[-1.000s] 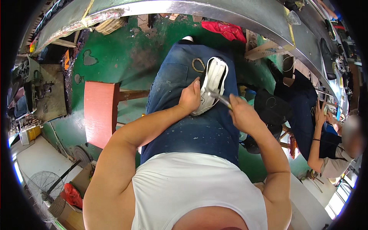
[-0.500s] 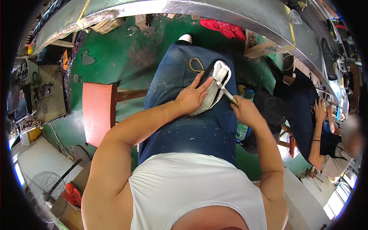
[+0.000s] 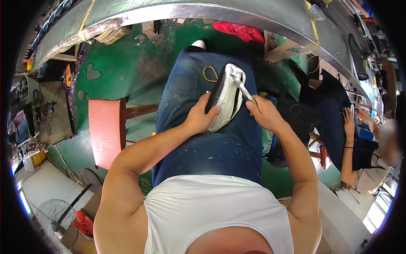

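A white shoe with a dark sole (image 3: pixel 224 95) lies on my lap, over blue jeans flecked with pale spots (image 3: pixel 203 139). My left hand (image 3: pixel 198 116) grips the shoe from the left side, fingers wrapped over its sole edge. My right hand (image 3: pixel 260 112) holds a thin metal tool (image 3: pixel 241 86) whose tip rests against the shoe's upper near its far end. A small loop of cord (image 3: pixel 209 74) lies on my thigh just left of the shoe.
A red stool (image 3: pixel 103 129) stands on the green floor to my left. A long metal-edged bench (image 3: pixel 237 15) curves across the top. Another person in dark clothes (image 3: pixel 359 139) sits at the right. A fan (image 3: pixel 50 213) and machinery (image 3: pixel 34 114) are at far left.
The shoe has been turned and shifted on my lap, its dark sole now showing toward the left. My left hand has moved from on top of it to gripping its side; the tool stays at the upper.
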